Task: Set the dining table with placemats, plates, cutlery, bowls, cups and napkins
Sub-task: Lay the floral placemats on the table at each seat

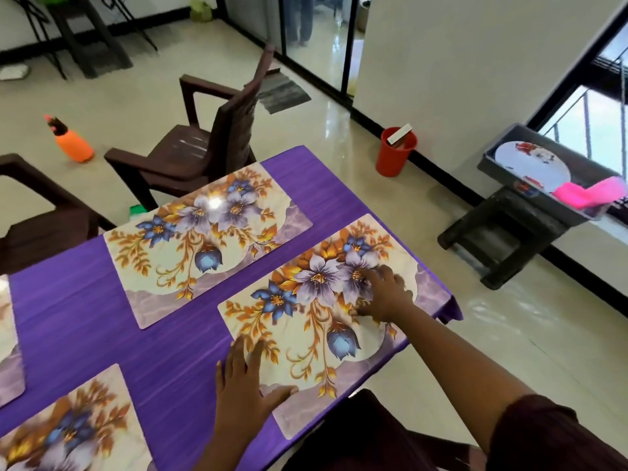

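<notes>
My left hand (243, 375) and right hand (382, 294) press flat, fingers spread, gripping nothing, on the near placemat (316, 321) to square it with the table (102, 321) edge.

No legible text, label, brand, number or sign anywhere on the floral placemats (316, 321), the purple-covered worktop (102, 321), the orange spray bottle (73, 144), the red bucket (394, 154) or the grey tub (503, 171) of plates by the window.
</notes>
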Motion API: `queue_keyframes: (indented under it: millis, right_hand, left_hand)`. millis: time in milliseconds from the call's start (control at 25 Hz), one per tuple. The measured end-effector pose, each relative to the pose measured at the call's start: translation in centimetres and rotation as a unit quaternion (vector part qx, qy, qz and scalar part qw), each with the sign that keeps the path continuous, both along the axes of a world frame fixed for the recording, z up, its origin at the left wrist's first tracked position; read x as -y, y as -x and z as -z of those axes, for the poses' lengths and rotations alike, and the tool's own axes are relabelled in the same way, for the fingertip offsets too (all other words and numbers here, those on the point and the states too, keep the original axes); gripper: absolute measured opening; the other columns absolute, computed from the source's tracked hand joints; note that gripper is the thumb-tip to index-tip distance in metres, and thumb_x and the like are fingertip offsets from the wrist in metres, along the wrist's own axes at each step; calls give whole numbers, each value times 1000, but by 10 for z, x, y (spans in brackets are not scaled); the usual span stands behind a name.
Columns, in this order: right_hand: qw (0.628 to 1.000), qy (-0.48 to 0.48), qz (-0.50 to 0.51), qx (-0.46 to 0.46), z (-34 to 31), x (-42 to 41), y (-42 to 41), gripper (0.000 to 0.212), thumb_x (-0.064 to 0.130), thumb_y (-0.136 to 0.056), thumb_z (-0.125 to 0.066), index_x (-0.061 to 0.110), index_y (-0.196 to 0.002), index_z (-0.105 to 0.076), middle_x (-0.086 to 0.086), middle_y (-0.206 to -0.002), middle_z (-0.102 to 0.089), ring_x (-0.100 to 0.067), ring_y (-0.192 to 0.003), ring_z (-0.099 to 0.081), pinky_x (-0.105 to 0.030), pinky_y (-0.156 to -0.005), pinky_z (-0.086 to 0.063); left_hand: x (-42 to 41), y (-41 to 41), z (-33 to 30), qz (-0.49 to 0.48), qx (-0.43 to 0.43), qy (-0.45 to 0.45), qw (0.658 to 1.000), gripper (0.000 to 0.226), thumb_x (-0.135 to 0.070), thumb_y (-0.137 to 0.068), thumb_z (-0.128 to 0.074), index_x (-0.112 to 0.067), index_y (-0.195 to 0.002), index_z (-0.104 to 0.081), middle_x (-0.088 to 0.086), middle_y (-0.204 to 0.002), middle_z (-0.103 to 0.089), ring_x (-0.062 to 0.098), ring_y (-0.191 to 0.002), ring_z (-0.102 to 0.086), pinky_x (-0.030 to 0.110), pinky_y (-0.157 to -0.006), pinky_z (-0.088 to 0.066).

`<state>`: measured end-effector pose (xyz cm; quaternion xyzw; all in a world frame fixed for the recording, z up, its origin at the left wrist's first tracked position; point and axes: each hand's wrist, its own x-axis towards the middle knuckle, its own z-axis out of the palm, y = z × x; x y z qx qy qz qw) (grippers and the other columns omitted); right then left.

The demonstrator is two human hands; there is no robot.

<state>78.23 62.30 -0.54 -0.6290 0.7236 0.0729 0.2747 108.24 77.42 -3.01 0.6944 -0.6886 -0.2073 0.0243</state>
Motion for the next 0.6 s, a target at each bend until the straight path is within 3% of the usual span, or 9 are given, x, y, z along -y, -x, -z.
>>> queue_keyframes:
  millis: [160,400,600]
  right_hand:
    - [997,77,24,-14,-8,0,21,75,60,-85,-59,31,-146,-26,-5,-157,-22,-32,-141,-27,-51,-110,-33]
    - [984,172,8,-36,-21,28,88,56,48,-91,-58,30,-141,-39,-2,-152,-31,-28,-139,-28,-47,-112,-27]
    - [980,195,-24,-36,-26,76,216,45,42,-92,-57,30,-134,-47,0,-147,-38,-24,-135,-36,-44,-111,-30]
  left_hand:
    - [35,13,-20,-70,-42,95,992,87,-83,-81,-23,-15,-129,-49,23,-140,-44,45,-127,-43,61,-94,-43]
    - [97,72,-28,-35,-78,178,980,63,-55,-85,-44,-6,-121,-62,25,-136,-48,42,-128,-41,56,-102,-39]
    - [173,203,-33,51,-88,205,974,52,-48,-89,-42,-11,-117,-66,24,-136,-51,45,-130,-42,49,-109,-28]
